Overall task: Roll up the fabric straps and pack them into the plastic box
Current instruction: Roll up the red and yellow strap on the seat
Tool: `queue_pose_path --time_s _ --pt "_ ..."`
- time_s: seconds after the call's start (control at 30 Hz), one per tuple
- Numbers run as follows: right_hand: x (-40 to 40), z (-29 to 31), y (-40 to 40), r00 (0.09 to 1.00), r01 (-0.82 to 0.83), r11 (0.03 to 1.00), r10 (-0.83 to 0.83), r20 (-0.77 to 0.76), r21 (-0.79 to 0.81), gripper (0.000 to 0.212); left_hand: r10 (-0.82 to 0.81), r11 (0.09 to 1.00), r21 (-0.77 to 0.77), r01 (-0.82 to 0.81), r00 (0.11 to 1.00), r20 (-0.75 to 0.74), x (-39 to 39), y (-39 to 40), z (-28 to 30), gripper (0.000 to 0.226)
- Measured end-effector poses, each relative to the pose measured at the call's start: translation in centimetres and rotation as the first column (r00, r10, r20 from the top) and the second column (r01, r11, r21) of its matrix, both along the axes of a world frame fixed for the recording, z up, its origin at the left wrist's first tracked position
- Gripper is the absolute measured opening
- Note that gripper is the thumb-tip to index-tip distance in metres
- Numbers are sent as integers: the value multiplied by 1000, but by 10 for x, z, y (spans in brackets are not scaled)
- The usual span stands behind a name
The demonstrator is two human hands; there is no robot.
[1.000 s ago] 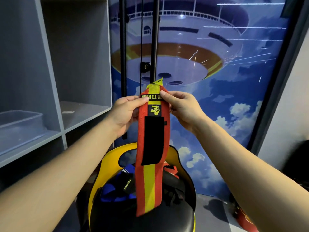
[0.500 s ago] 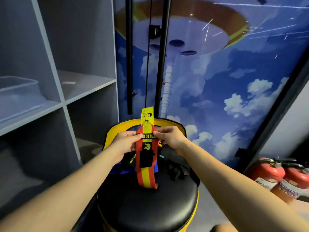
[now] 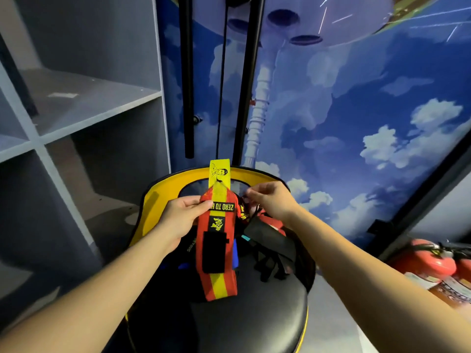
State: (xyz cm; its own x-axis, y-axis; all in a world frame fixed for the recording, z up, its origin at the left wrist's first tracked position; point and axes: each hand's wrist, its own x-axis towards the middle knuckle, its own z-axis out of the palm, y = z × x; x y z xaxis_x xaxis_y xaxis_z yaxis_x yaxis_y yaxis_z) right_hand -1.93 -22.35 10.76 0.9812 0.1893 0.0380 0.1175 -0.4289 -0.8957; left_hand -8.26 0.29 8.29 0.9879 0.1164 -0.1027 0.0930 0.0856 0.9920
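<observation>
Blue cloud wallpaper (image 3: 356,123) backs a black-and-yellow chair (image 3: 254,314), above which the left hand (image 3: 182,217) pinches the red-and-yellow strap (image 3: 219,250) near its top. The right hand (image 3: 271,200), fingers curled, plucks at something too small to make out. More straps (image 3: 267,240) lie tangled on the seat; the grey shelf unit (image 3: 89,103) is cut off at the left.

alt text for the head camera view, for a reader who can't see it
A person's left hand pinches the top of a red and yellow fabric strap hanging over a black stool, while the right hand reaches toward more straps piled behind it. Grey shelves stand left.
</observation>
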Motion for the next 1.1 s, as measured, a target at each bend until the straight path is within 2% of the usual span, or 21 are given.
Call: queue_pose_path --time_s 0.07,0.17,0.37,0.43,0.53,0.6,0.77,0.93,1.1 --pt "23 -20 -13 999 17 986 -10 38 -167 16 10 1000 -14 -10 1000 -11 11 -1 -13 10" --pt "51 -52 -20 997 -31 914 56 51 -405 18 30 999 -13 -30 999 -24 29 -3 -33 11" --pt "92 -101 -9 970 -110 750 225 95 -652 20 69 998 4 -69 995 -65 66 0 -68 13" --pt "103 -113 -7 938 -129 650 325 120 -749 24 75 997 13 -74 994 -78 74 3 -78 14" --pt "120 -131 -1 858 -77 371 498 129 -925 27 85 996 33 -83 992 -90 83 9 -91 14" --pt "128 -137 5 804 -55 261 584 112 -964 31 102 994 40 -99 989 -103 86 14 -99 14" --pt "142 -136 19 694 -14 129 716 83 -992 42 113 993 40 -109 986 -125 89 24 -113 13" --pt "148 -139 21 729 14 51 684 45 -999 35 89 996 42 -84 988 -127 90 25 -115 12" --pt "142 -134 19 715 27 -31 699 -2 -999 30 93 995 39 -89 989 -114 89 22 -112 12"
